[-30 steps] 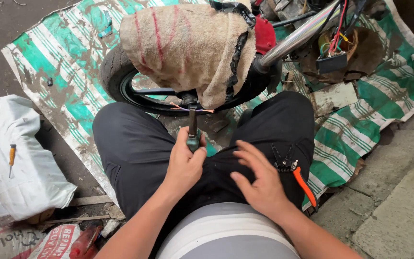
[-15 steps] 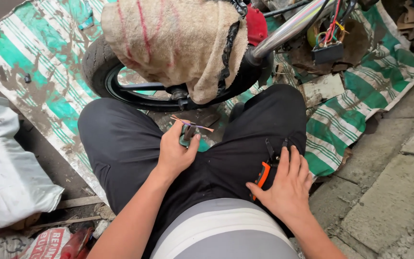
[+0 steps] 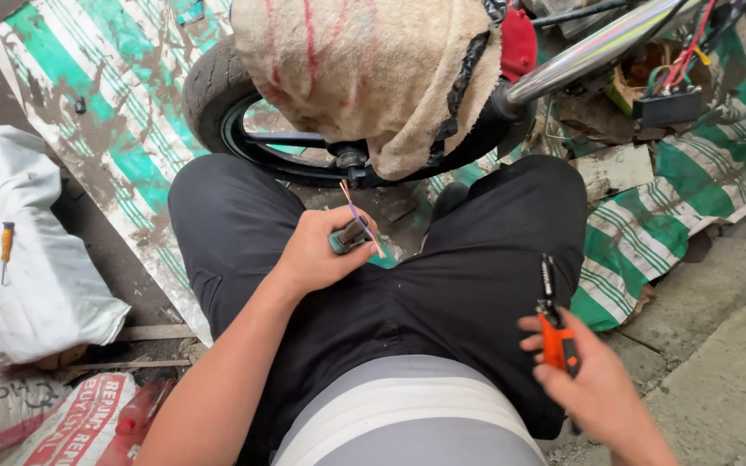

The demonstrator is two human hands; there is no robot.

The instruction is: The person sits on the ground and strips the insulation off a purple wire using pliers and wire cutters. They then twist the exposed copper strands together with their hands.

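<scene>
My left hand [image 3: 319, 252] is closed around a small teal and black part [image 3: 349, 236] with thin coloured wires [image 3: 357, 216] sticking up from it, held over my lap. At the lower right, my right hand [image 3: 593, 384] grips orange-handled pliers [image 3: 554, 332] whose dark jaws point up along my right thigh. I sit on the ground in black trousers. A black motorcycle wheel [image 3: 218, 103] stands just beyond my knees, draped with a dirty beige towel [image 3: 364, 69].
A green and white striped tarp [image 3: 88, 103] covers the ground. A white sack [image 3: 28, 259] with a small orange screwdriver [image 3: 6, 246] lies at the left, and printed bags [image 3: 53, 418] below it. A chrome tube [image 3: 580, 47], wires and a black box [image 3: 668, 105] sit at upper right.
My right hand left my lap, reached to my right thigh and lifted the orange pliers. My left hand tilted the small part so its wires point upward.
</scene>
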